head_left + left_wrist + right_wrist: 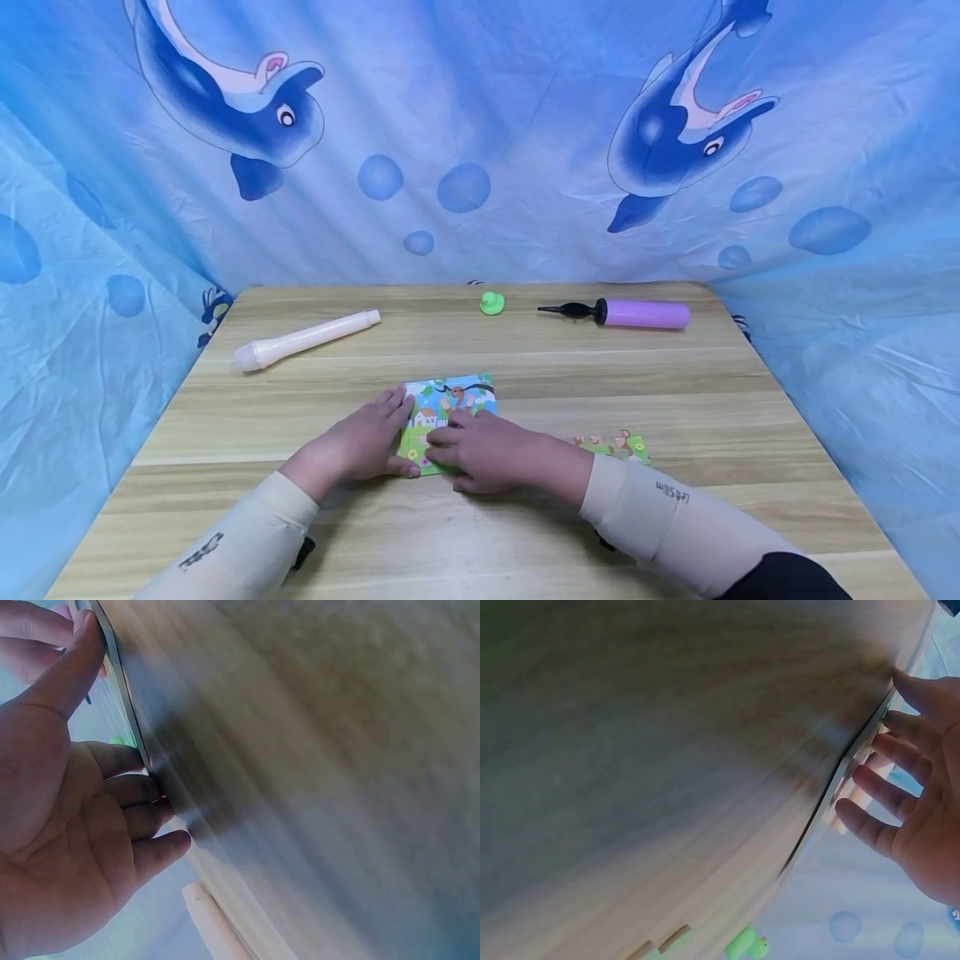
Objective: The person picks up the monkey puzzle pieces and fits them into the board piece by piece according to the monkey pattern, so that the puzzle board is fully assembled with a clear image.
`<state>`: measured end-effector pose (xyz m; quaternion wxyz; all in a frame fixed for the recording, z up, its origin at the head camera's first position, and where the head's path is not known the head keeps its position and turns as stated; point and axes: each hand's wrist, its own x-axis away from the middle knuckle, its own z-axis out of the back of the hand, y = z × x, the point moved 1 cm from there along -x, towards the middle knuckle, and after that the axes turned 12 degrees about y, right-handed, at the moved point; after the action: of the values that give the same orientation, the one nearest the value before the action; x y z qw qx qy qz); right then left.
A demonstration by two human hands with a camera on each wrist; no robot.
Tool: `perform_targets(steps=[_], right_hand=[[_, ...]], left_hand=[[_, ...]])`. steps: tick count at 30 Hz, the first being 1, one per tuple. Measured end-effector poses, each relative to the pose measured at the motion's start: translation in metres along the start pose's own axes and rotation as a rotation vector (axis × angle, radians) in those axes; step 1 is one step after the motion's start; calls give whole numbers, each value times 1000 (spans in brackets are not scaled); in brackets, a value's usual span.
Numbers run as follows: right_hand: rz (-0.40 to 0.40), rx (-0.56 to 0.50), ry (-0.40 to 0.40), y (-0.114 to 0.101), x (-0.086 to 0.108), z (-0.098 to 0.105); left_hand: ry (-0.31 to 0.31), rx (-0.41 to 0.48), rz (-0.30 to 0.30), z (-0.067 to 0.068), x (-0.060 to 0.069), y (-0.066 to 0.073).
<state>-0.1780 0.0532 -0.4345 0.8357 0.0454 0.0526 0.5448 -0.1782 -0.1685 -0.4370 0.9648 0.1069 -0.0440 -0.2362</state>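
A flat picture puzzle (477, 390) with a house, leaves and a small animal lies on the wooden table, partly covered by both hands. At its left side, my left hand (367, 437) rests fingertips along the edge, while the thumb touches the near-left corner. My right hand (487, 450) reaches over the puzzle's near right part with fingertips on its surface; in the right wrist view the fingers (885, 791) look spread and fairly straight. Beyond the right forearm lie puzzle pieces (636, 447) in green and brown, partly hidden by that arm.
A white toy microphone (311, 337) lies at the back left. At the back middle sits a green rubber duck (491, 303), and a purple hand pump (645, 313) with a black nozzle lies to its right. A blue dolphin-print curtain (525, 233) surrounds the table.
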Motion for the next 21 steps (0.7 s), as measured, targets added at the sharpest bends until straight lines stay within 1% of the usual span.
perform_targets(steps=[5,7,9,13,15,17,19,21], right_hand=[[5,65,8,-3,-1,1],[9,68,10,-3,0,0],[8,43,14,-1,0,-1],[-10,-84,35,7,7,-2],[-32,-138,61,13,12,-2],[-75,-183,74,21,20,2],[-123,-192,81,30,29,5],[-177,-209,71,39,40,9]], left_hand=[[-5,3,0,0,1,1],[-6,4,-3,0,1,1],[-6,1,-4,0,1,1],[-6,-2,-2,-1,1,0],[-3,0,-5,-1,1,-1],[-1,1,-3,-2,0,-1],[-1,2,-1,-1,0,-1],[-2,-2,5,-2,0,0]])
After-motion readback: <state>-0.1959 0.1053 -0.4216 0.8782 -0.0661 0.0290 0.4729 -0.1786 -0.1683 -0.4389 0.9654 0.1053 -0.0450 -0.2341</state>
